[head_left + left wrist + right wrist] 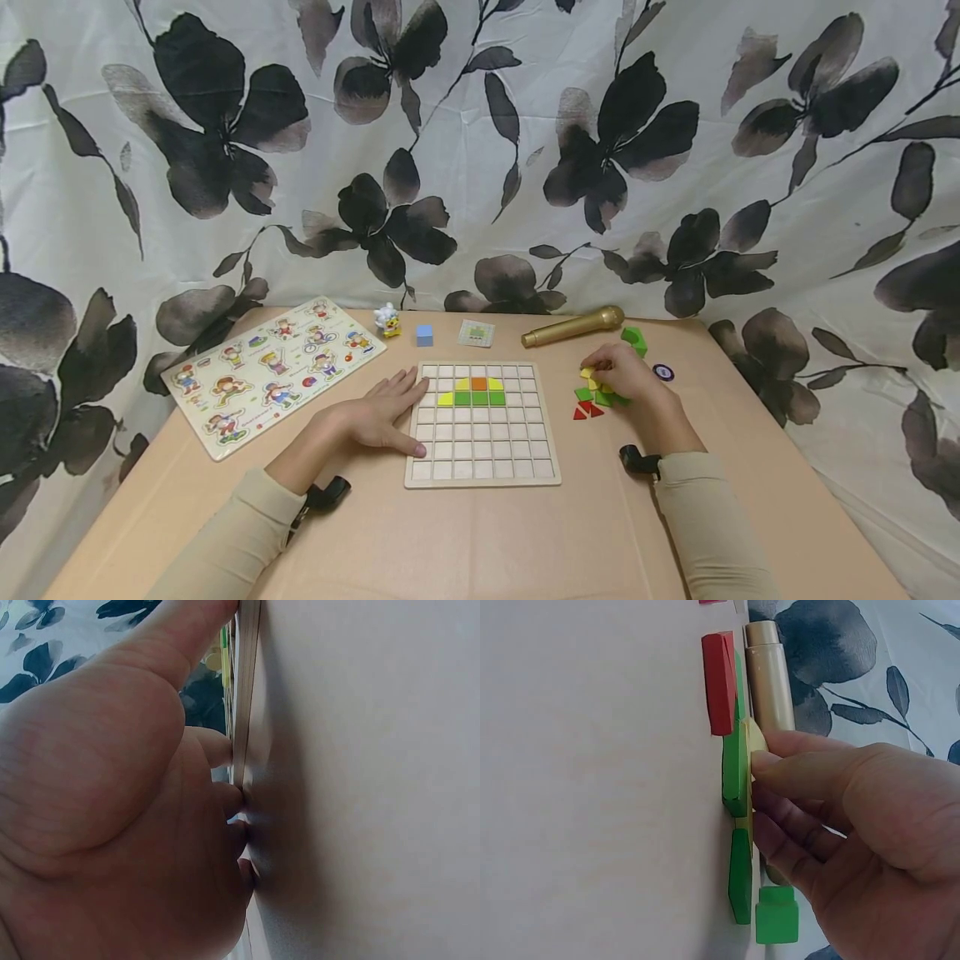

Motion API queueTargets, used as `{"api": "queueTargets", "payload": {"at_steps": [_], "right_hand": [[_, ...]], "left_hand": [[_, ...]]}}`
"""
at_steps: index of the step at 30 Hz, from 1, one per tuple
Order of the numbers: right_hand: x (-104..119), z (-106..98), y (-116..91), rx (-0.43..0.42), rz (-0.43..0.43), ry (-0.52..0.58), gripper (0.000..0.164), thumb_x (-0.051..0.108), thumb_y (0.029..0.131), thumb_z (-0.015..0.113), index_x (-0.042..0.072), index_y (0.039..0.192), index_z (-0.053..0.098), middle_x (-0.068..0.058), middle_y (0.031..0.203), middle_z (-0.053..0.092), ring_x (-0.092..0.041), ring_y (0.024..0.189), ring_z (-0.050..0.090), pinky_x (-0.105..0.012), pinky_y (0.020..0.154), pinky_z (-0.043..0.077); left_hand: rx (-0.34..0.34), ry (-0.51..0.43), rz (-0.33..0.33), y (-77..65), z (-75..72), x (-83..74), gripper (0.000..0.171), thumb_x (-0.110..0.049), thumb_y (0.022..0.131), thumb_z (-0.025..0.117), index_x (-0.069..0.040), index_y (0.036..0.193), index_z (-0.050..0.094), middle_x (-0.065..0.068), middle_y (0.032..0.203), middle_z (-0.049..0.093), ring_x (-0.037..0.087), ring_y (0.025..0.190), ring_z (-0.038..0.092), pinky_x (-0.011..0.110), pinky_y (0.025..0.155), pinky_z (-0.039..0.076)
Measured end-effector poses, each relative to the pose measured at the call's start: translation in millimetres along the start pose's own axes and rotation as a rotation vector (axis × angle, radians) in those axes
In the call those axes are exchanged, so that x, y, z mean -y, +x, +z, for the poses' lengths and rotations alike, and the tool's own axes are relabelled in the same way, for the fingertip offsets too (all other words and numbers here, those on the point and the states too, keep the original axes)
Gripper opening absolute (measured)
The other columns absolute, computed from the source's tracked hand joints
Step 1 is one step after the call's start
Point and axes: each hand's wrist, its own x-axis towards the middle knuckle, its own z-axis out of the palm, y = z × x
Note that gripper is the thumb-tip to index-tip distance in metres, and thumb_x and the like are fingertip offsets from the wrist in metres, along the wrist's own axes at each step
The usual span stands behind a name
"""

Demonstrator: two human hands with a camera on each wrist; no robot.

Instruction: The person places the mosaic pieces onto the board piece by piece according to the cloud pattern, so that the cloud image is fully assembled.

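A square wooden grid board (480, 454) lies in the middle of the table. On its upper rows sit an orange tile (478, 384), green tiles (480, 399) and yellow tiles (446, 399). My left hand (382, 412) rests along the board's left edge, fingers and thumb spread. Right of the board, my right hand (626, 373) pinches a yellow tile (758, 737) between thumb and fingers, above a loose pile. That pile has green tiles (735, 769), red triangle tiles (720, 682) and more yellow ones, partly covered by the hand.
A picture board of cartoon children (255, 392) lies at the left. Along the back stand a small toy figure (387, 320), a blue cube (424, 336), a pattern card (476, 333) and a gold microphone (573, 326). Green blocks (634, 339) and a dark round disc (663, 372) lie far right.
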Motion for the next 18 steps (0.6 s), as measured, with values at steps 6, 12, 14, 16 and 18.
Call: {"api": "queueTargets", "payload": {"at_steps": [6, 12, 14, 16, 18], "right_hand": [[0, -1, 0, -0.026, 0.02, 0.007, 0.017, -0.005, 0.094, 0.069, 0.0, 0.107, 0.078, -0.015, 0.099, 0.07, -0.023, 0.086, 0.057, -0.026, 0.069, 0.049], [8, -3, 0, -0.049, 0.018, 0.104, 0.016, 0.004, 0.096, 0.072, 0.004, 0.111, 0.079, -0.011, 0.103, 0.075, -0.021, 0.087, 0.064, -0.025, 0.073, 0.056], [16, -2, 1, -0.055, -0.001, 0.173, 0.018, 0.006, 0.096, 0.073, 0.003, 0.113, 0.079, -0.012, 0.106, 0.077, -0.02, 0.088, 0.066, -0.024, 0.073, 0.057], [28, 1, 2, -0.05, -0.025, 0.235, 0.019, 0.007, 0.095, 0.075, 0.003, 0.113, 0.079, -0.013, 0.109, 0.078, -0.019, 0.091, 0.069, -0.023, 0.075, 0.058], [41, 5, 3, -0.025, -0.048, 0.282, 0.019, 0.007, 0.094, 0.076, 0.002, 0.113, 0.079, -0.014, 0.11, 0.078, -0.019, 0.092, 0.07, -0.024, 0.075, 0.059]], "left_hand": [[0.0, 0.003, 0.0, -0.4, 0.4, -0.1, 0.121, -0.065, 0.085, 0.076, -0.005, 0.167, 0.011, 0.024, 0.174, -0.006, 0.044, 0.161, -0.006, 0.06, 0.13, 0.001], [-0.002, 0.007, -0.001, -0.2, 0.2, 0.2, 0.121, -0.065, 0.085, 0.076, -0.005, 0.167, 0.011, 0.025, 0.173, -0.006, 0.044, 0.161, -0.005, 0.061, 0.13, 0.002], [-0.004, 0.008, -0.001, 0.0, 0.5, 0.3, 0.121, -0.065, 0.085, 0.076, -0.005, 0.167, 0.011, 0.025, 0.173, -0.006, 0.044, 0.161, -0.005, 0.061, 0.13, 0.002], [-0.006, 0.007, -0.002, 0.1, 0.8, 0.3, 0.121, -0.065, 0.085, 0.076, -0.005, 0.167, 0.011, 0.024, 0.174, -0.006, 0.044, 0.161, -0.005, 0.061, 0.13, 0.002], [-0.006, 0.005, -0.004, 0.3, 1.0, 0.5, 0.122, -0.065, 0.084, 0.076, -0.004, 0.167, 0.011, 0.024, 0.174, -0.006, 0.044, 0.161, -0.005, 0.061, 0.13, 0.002]]}}
